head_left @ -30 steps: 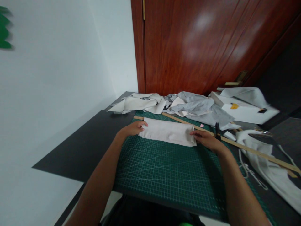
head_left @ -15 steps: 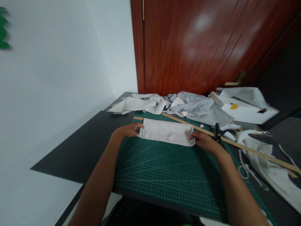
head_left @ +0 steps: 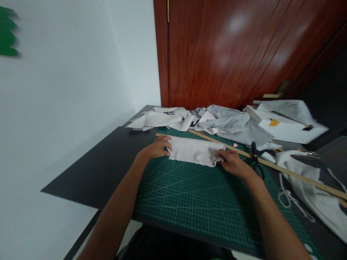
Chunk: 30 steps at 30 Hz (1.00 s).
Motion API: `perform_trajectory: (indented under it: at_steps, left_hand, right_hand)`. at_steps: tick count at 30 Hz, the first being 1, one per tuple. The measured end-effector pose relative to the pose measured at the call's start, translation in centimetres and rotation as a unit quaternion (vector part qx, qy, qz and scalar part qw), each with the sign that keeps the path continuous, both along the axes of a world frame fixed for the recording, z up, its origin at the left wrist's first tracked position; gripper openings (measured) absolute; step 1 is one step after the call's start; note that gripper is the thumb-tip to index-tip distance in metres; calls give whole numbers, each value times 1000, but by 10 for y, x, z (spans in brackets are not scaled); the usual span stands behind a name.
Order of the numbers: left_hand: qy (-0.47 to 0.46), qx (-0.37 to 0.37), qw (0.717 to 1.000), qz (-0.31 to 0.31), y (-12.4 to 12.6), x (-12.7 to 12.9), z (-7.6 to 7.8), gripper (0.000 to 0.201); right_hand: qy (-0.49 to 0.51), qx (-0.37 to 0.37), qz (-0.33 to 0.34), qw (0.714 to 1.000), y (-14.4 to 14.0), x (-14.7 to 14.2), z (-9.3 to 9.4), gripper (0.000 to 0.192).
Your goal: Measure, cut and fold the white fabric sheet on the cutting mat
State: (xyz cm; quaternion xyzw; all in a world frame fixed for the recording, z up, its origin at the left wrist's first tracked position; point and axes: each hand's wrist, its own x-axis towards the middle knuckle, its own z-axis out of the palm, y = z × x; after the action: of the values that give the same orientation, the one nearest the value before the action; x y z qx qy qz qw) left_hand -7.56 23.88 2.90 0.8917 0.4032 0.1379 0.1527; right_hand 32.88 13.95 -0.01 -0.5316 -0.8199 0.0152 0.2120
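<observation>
Behind everything, a red-brown wooden door [head_left: 244, 54] meets the white wall [head_left: 67, 90] at the far end of my black counter [head_left: 89, 166]. On the counter lies a green cutting mat [head_left: 189, 195], with crumpled grey and white fabric scraps [head_left: 217, 122] heaped along its far edge. A long wooden ruler [head_left: 284, 170] runs off to the right, black scissors [head_left: 255, 155] lying across it. At the far side of the mat lies the folded pale cloth [head_left: 193, 151]. My left hand [head_left: 157, 148] curls closed around its left end; my right hand [head_left: 230, 162] pinches its near right corner.
</observation>
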Motion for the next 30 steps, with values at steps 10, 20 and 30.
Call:
perform_trajectory:
  at_steps: [10, 20, 30]
  left_hand:
    - [-81, -10, 996, -35, 3, 1, 2, 13]
    - [-451, -85, 882, 103, -2, 21, 23, 28]
    - [-399, -255, 853, 220, 3, 25, -2, 44]
  right_hand:
    - [141, 65, -8, 988, 9, 8, 2, 17]
    - [509, 140, -151, 836, -1, -11, 34, 55]
    - [420, 25, -227, 879, 18, 1, -10, 47]
